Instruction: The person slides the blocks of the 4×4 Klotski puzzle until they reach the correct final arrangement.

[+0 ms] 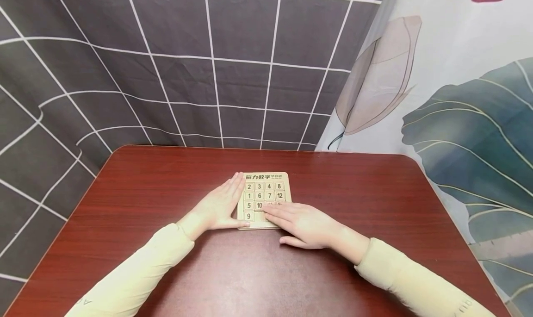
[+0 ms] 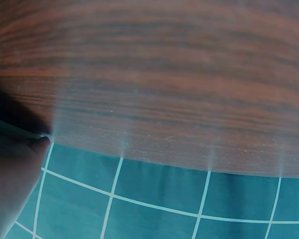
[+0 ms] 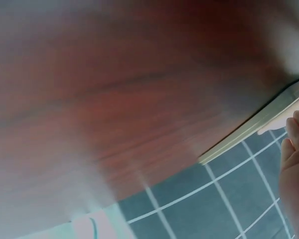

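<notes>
A square wooden number slide puzzle (image 1: pixel 266 177) lies flat on the table, with dark Chinese lettering along its top and numbered tiles below. My left hand (image 1: pixel 217 209) rests along its left side, fingers straight and thumb spread to the lower left corner. The right hand (image 1: pixel 303 225) lies over the lower right part, its straight fingertips touching the tiles near 10 and hiding those beneath. A bare slot shows right of tile 9 (image 1: pixel 248 216). In the right wrist view the puzzle's edge (image 3: pixel 239 137) appears beside the right hand's fingers (image 3: pixel 298 144).
The table (image 1: pixel 358 183) is red-brown wood grain with a glossy patch at the front. Behind it hangs a dark grey cloth (image 1: pixel 241 81) with a white grid. A pale curtain with leaf prints (image 1: pixel 479 113) hangs on the right.
</notes>
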Demonstrator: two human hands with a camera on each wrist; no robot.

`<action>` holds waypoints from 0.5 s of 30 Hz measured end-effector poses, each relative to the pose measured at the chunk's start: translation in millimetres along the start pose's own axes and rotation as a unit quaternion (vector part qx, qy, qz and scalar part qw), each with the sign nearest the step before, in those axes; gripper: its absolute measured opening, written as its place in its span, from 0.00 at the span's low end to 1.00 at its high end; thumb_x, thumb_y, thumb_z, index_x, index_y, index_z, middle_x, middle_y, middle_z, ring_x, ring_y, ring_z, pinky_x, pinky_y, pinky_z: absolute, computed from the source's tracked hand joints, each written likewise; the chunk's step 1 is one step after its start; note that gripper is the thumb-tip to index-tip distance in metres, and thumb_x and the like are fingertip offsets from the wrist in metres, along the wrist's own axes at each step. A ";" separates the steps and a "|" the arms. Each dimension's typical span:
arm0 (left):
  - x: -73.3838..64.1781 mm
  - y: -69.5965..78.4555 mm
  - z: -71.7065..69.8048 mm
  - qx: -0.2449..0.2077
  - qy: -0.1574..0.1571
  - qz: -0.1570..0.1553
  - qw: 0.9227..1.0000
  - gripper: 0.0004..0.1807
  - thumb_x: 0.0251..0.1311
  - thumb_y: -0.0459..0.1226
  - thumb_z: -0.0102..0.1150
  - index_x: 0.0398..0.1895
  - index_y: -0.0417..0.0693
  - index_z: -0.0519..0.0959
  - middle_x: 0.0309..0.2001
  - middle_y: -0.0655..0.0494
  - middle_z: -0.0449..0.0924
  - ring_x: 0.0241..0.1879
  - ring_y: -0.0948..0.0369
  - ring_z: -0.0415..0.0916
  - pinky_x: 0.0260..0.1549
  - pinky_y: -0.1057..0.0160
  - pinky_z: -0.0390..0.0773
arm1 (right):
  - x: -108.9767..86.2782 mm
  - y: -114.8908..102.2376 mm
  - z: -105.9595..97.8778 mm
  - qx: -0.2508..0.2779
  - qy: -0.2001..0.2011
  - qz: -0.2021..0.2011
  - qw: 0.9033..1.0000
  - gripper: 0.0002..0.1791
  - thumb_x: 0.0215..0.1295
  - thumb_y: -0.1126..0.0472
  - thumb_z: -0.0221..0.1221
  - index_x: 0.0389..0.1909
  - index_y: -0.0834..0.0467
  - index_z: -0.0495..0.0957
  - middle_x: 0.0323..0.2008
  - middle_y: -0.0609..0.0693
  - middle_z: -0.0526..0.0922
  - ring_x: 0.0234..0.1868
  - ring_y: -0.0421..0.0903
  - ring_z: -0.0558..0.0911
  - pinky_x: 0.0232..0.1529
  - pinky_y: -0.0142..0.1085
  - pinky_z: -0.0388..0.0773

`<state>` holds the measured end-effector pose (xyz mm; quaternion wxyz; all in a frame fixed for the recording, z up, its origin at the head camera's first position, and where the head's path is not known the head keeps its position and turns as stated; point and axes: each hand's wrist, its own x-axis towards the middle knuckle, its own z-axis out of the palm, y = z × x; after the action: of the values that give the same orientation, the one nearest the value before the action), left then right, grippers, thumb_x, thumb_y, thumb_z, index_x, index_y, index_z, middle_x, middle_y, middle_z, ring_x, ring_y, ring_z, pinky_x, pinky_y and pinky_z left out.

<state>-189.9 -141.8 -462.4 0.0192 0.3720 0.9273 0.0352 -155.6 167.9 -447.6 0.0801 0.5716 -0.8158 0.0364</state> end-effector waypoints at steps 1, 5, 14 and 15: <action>0.1 -0.4 0.3 0.000 0.000 0.000 1.000 0.67 0.61 0.70 0.60 0.81 0.22 0.52 0.83 0.27 0.49 0.84 0.38 0.50 0.84 0.48 0.58 | -3.9 0.5 -0.6 0.001 -0.001 0.004 1.000 0.37 0.74 0.44 0.63 0.76 0.61 0.71 0.77 0.55 0.73 0.77 0.50 0.74 0.77 0.46 0.73; 0.4 -1.6 1.3 -0.003 -0.001 -0.001 1.000 0.67 0.61 0.71 0.59 0.81 0.23 0.51 0.83 0.27 0.49 0.84 0.38 0.49 0.84 0.47 0.58 | -15.2 1.9 -0.6 -0.005 -0.008 0.009 1.000 0.37 0.75 0.44 0.62 0.76 0.61 0.71 0.77 0.56 0.74 0.77 0.51 0.74 0.77 0.46 0.73; 0.1 -1.1 0.8 -0.012 0.004 -0.001 1.000 0.67 0.61 0.70 0.60 0.81 0.23 0.51 0.83 0.27 0.49 0.84 0.38 0.50 0.84 0.47 0.58 | -13.9 2.1 2.8 -0.015 0.000 -0.004 1.000 0.36 0.75 0.44 0.61 0.74 0.63 0.73 0.75 0.56 0.76 0.76 0.51 0.75 0.77 0.46 0.73; 0.2 -1.0 0.7 -0.012 0.004 -0.001 1.000 0.67 0.61 0.70 0.60 0.81 0.23 0.52 0.83 0.27 0.49 0.84 0.38 0.50 0.84 0.47 0.58 | -12.1 1.7 3.1 -0.016 0.000 -0.004 1.000 0.36 0.75 0.44 0.61 0.74 0.62 0.73 0.74 0.56 0.76 0.76 0.51 0.75 0.78 0.46 0.73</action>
<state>-190.7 -142.4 -463.2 0.0203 0.3704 0.9274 0.0480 -153.4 179.3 -452.7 0.0891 0.5739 -0.8138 0.0228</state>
